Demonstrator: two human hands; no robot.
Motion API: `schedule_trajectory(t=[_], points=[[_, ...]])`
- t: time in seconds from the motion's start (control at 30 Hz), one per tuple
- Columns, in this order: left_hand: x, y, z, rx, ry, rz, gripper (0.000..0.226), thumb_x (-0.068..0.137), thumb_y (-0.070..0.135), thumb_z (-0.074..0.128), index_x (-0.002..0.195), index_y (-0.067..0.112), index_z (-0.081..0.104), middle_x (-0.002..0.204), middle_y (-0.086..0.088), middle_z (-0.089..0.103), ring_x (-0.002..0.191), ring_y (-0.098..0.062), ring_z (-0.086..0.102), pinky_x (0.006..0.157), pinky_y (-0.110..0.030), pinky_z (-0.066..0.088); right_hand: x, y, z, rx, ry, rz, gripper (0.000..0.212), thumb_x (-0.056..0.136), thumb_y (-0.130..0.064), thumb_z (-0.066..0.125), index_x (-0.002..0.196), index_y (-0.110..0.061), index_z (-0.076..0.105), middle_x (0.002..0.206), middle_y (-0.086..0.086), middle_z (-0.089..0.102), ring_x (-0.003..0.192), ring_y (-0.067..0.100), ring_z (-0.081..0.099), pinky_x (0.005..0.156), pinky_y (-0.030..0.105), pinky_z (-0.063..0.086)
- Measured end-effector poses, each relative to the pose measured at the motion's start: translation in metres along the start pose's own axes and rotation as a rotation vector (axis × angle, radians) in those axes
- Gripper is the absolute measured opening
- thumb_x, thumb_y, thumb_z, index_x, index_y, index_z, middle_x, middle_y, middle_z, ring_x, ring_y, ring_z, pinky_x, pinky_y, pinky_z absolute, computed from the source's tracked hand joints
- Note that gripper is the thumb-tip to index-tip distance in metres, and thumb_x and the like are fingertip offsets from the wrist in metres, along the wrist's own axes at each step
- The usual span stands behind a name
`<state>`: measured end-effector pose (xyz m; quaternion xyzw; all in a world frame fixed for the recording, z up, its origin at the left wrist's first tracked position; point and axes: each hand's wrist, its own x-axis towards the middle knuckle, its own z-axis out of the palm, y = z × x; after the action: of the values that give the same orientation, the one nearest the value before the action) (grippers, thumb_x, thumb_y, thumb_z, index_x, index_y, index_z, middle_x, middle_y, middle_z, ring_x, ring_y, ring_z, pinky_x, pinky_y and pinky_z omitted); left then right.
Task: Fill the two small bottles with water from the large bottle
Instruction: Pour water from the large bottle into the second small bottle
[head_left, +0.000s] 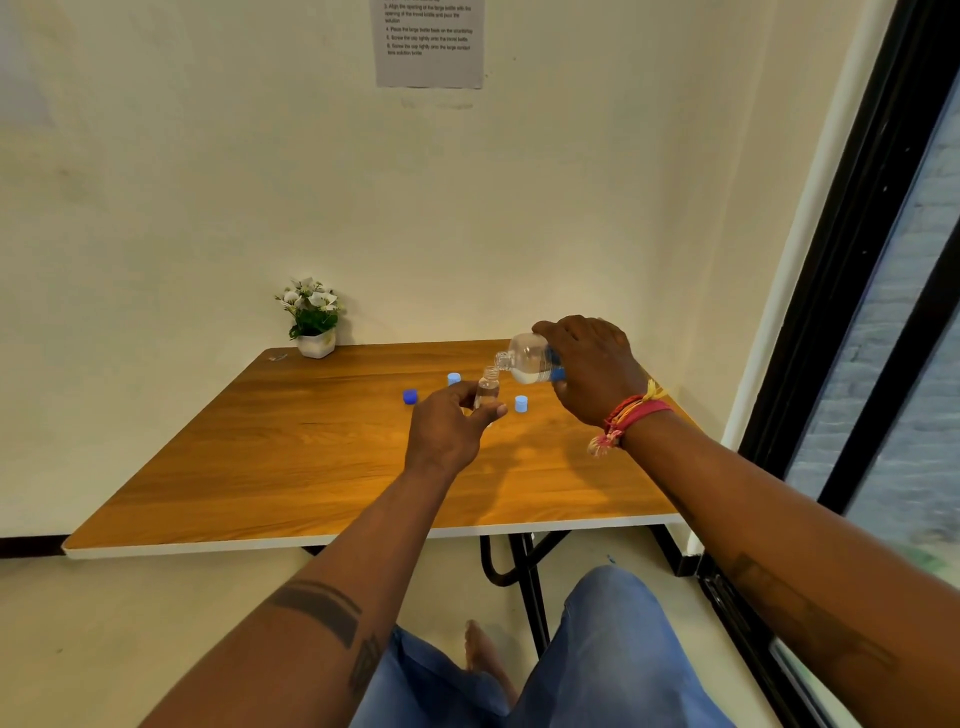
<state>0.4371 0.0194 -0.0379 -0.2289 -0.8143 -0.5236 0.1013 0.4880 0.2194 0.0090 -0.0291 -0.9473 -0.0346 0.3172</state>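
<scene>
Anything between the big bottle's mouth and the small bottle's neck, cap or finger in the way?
Nothing visible. The large bottle, tipped in the right hand, has its mouth right at the open neck of the small bottle. The left hand grips lower on the body. All three caps lie on the table.

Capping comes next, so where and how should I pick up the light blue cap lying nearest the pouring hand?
Pinch the light blue cap across its round side wall, coming straight down from above. It stands alone on the table, with bare wood all round. The right hand tilts the large bottle just above and behind it, so probably approach from the near side.
</scene>
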Motion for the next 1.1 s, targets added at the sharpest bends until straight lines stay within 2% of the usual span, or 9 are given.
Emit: schedule_trajectory(t=[0.17,0.57,0.73,0.87,0.97,1.1], points=[[0.000,-0.006,0.003,0.009,-0.013,-0.007,0.032,0.086,0.032,0.078,0.117,0.023,0.074,0.105,0.009,0.072,0.093,-0.001,0.060,0.067,0.001,0.035,-0.001,0.001,0.006,-0.009,0.000,-0.009,0.073,0.073,-0.022,0.082,0.139,-0.023,0.050,0.129,0.007,0.060,0.118,0.030,0.057,0.104,0.047,0.045],[-0.001,-0.009,0.004,0.015,-0.007,-0.006,0.034,0.086,0.034,0.079,0.118,0.024,0.074,0.106,0.010,0.073,0.093,-0.001,0.060,0.067,0.000,0.034,-0.003,0.000,0.010,-0.001,0.003,-0.005,0.074,0.074,-0.021,0.082,0.140,-0.022,0.050,0.131,0.008,0.060,0.120,0.031,0.056,0.105,0.048,0.043],[0.001,-0.009,0.003,0.012,-0.014,0.000,0.035,0.086,0.035,0.079,0.119,0.025,0.074,0.108,0.008,0.074,0.092,0.001,0.060,0.066,0.002,0.036,-0.003,0.001,0.009,0.026,-0.012,0.017,0.074,0.075,-0.022,0.081,0.140,-0.023,0.048,0.132,0.008,0.059,0.120,0.031,0.056,0.103,0.048,0.047],[0.002,-0.010,0.006,0.017,-0.014,-0.003,0.037,0.085,0.035,0.079,0.120,0.023,0.073,0.108,0.008,0.073,0.093,-0.002,0.061,0.068,-0.001,0.036,-0.004,0.002,0.013,0.050,-0.028,0.036,0.073,0.075,-0.023,0.080,0.140,-0.024,0.048,0.132,0.008,0.059,0.119,0.031,0.056,0.101,0.048,0.049],[0.004,-0.012,0.010,-0.002,-0.018,-0.011,0.037,0.085,0.036,0.079,0.119,0.023,0.074,0.107,0.008,0.074,0.096,-0.004,0.064,0.072,-0.006,0.039,-0.005,0.004,0.021,0.117,-0.058,0.066,0.072,0.075,-0.026,0.080,0.140,-0.024,0.048,0.131,0.007,0.061,0.118,0.030,0.058,0.099,0.047,0.050],[0.010,-0.016,0.019,-0.031,-0.037,-0.020,0.034,0.085,0.037,0.079,0.117,0.025,0.074,0.104,0.009,0.075,0.097,-0.006,0.067,0.074,-0.010,0.043,-0.009,0.005,0.040,0.344,-0.115,0.180,0.070,0.071,-0.032,0.083,0.134,-0.025,0.052,0.125,0.003,0.064,0.108,0.025,0.062,0.087,0.043,0.056]])
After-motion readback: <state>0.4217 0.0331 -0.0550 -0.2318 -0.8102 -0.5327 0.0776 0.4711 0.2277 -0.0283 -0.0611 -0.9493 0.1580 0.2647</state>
